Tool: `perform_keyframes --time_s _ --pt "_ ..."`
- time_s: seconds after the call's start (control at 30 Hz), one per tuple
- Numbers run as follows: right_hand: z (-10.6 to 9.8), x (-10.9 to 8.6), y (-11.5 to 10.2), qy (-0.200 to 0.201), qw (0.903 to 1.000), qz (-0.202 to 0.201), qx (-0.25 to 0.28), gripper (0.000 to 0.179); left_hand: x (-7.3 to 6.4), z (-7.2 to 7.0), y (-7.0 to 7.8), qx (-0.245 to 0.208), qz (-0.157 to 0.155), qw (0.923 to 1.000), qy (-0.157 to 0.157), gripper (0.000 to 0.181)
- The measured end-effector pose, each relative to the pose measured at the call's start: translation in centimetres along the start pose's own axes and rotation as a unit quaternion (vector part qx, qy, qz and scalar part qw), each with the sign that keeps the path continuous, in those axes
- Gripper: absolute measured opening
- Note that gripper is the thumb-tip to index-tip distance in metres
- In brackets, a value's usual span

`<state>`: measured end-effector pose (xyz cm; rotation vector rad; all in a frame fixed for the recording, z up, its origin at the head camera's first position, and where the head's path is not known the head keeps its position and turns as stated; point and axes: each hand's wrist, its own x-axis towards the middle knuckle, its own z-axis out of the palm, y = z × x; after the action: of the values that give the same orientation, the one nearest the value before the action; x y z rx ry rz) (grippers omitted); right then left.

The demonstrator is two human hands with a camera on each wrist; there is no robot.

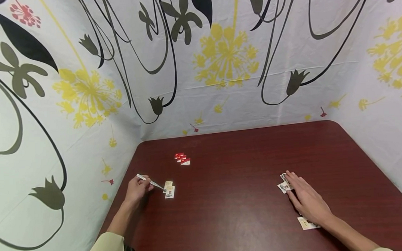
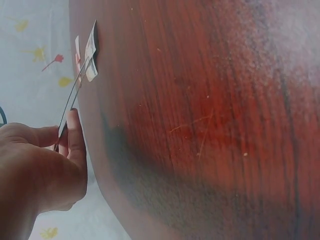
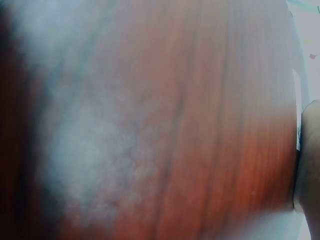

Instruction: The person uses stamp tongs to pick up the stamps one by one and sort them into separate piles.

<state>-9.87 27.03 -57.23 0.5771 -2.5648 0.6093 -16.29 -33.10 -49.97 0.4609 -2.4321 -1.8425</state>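
Note:
My left hand [image 1: 138, 189] pinches a pair of tweezers [image 1: 145, 178] between thumb and fingers. Their tips meet the edge of a small overlapping group of pale cards [image 1: 169, 192] on the table; whether they grip a card I cannot tell. The left wrist view shows the tweezers [image 2: 68, 102] reaching to the cards [image 2: 91, 52]. Over on the right, my right hand [image 1: 306, 199] lies with fingers extended, partly over some small printed cards [image 1: 284, 187]. Another yellowish card [image 1: 306, 223] lies partly under the right wrist. In the right wrist view only a bit of the hand [image 3: 311, 150] shows.
Several small red and white cards [image 1: 185, 161] overlap in a slanting row farther back on the left. The dark reddish table [image 1: 230, 169] has rounded back corners. A white cloth [image 1: 213, 102] with flower prints hangs behind it and at both sides.

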Motion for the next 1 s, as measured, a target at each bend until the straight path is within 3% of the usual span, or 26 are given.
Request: perform_keyframes --time_s 0.47,0.8,0.9,1.0 --pt "0.0 0.0 0.0 -0.002 1.0 0.001 0.0 0.058 0.2 -0.2 0.0 0.008 0.003 0.9999 0.008 0.026" --pt "-0.1 -0.1 0.0 -0.002 1.0 0.002 0.001 0.058 0.2 -0.8 1.6 -0.022 0.021 0.9992 0.026 0.028" --pt "-0.1 -0.1 0.0 -0.001 1.0 0.002 0.002 0.058 0.5 -0.3 2.3 -0.05 0.026 0.9977 0.037 0.027" --pt "-0.1 0.0 0.1 -0.002 1.0 0.003 0.003 0.058 0.8 1.1 3.1 -0.086 0.042 0.9946 0.04 0.024"
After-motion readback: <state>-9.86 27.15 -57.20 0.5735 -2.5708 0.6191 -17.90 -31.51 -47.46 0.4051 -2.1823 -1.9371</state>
